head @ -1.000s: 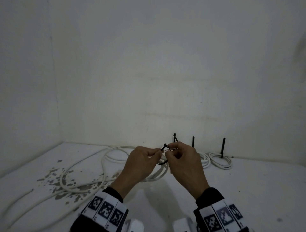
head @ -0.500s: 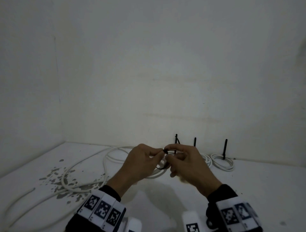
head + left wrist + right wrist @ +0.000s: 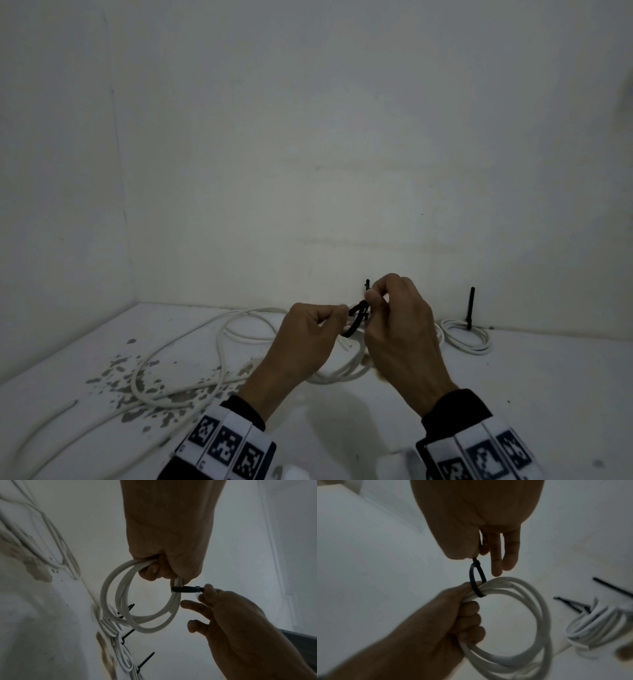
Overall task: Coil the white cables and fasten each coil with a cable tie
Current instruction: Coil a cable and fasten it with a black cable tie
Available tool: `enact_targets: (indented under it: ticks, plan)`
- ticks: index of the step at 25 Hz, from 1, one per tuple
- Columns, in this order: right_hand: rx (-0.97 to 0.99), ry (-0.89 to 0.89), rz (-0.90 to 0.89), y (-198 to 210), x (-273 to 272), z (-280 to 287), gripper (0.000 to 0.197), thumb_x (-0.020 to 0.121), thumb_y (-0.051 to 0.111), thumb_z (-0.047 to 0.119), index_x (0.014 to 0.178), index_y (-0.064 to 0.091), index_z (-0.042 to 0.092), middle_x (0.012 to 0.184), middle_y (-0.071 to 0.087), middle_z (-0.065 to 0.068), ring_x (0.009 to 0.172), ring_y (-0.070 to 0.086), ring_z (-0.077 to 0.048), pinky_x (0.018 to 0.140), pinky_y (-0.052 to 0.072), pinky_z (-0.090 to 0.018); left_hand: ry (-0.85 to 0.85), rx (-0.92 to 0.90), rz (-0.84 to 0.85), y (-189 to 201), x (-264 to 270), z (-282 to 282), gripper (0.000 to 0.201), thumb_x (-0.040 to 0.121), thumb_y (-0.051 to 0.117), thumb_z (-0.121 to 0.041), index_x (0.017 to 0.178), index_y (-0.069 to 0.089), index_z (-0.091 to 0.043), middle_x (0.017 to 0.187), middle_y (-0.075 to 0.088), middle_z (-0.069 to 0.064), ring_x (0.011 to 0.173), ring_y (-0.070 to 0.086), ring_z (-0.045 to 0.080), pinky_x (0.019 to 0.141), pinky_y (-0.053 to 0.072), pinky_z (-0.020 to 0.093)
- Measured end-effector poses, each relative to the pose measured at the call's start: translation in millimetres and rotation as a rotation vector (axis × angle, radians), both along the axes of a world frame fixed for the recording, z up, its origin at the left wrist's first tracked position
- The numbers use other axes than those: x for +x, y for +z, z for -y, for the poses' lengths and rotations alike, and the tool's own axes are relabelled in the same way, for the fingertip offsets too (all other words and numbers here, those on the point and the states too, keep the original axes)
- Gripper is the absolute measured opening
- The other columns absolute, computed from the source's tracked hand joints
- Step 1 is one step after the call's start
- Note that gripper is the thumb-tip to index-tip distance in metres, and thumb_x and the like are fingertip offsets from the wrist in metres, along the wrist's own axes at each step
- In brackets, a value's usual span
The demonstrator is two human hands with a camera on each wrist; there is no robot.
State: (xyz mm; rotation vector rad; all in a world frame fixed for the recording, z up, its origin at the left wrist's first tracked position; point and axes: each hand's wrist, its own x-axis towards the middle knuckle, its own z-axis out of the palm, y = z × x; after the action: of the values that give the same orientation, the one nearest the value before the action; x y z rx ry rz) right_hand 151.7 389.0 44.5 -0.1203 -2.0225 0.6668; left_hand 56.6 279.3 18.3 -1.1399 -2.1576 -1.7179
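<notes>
Hands first: my left hand [image 3: 305,337] grips the white coil [image 3: 513,622] above the worktop [image 3: 531,394]; my right hand [image 3: 400,329] pinches the black cable tie [image 3: 476,580], looped loosely round the strands. A crooked pull could let strands escape. Only the wrist views show that loop; beyond, a finished coil [image 3: 464,337] lies at the wall.

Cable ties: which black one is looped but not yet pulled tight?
The cable tie around the coil in the left hand; the right hand pinches its tail. The other ties sit on finished coils by the wall.
</notes>
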Motion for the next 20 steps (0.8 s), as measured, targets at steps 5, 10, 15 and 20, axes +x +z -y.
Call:
enact_targets:
  ticks: [5,10,15,20]
  plan:
    - [-0.253,0.166,0.022,5.6,7.1,6.2,0.02,0.101,0.05,0.009,0.082,0.052,0.006,0.075,0.061,-0.009,0.049,0.056,-0.01,0.042,0.039,-0.012,0.091,-0.007,-0.034,-6.0,-2.7,-4.1,0.037,0.098,0.054,-0.034,0.076,0.077,-0.014,0.036,0.034,-0.012,0.034,0.03,0.005,0.042,0.024,0.015]
    - [-0.126,0.094,-0.095,1.1,1.9,19.9,0.018,0.097,0.056,0.004,0.08,0.055,0.01,0.07,0.062,0.001,0.057,0.054,-0.008,0.048,0.038,-0.012,0.158,0.024,-0.071,-5.2,-6.0,0.0,0.041,0.099,0.053,-0.032,0.07,0.075,-0.014,0.036,0.039,-0.011,0.034,0.033,0.005,0.043,0.026,0.016]
    - [-0.194,0.235,-0.068,7.5,7.4,35.0,0.021,0.097,0.054,0.003,0.078,0.057,0.01,0.069,0.06,0.003,0.062,0.055,-0.004,0.054,0.042,-0.012,0.189,0.053,-0.033,-5.7,-15.4,0.0,0.051,0.098,0.053,-0.031,0.06,0.065,0.0,0.041,0.045,0.001,0.037,0.032,0.005,0.045,0.03,0.022]
    - [-0.009,0.347,0.144,-7.9,4.4,55.2,0.031,0.096,0.056,0.001,0.071,0.047,0.017,0.059,0.055,-0.003,0.046,0.052,-0.016,0.041,0.042,-0.025,0.149,0.154,-0.017,-0.6,-11.3,13.0,0.059,0.098,0.054,-0.012,0.041,0.042,-0.022,0.034,0.039,-0.011,0.035,0.035,0.002,0.042,0.03,0.016]
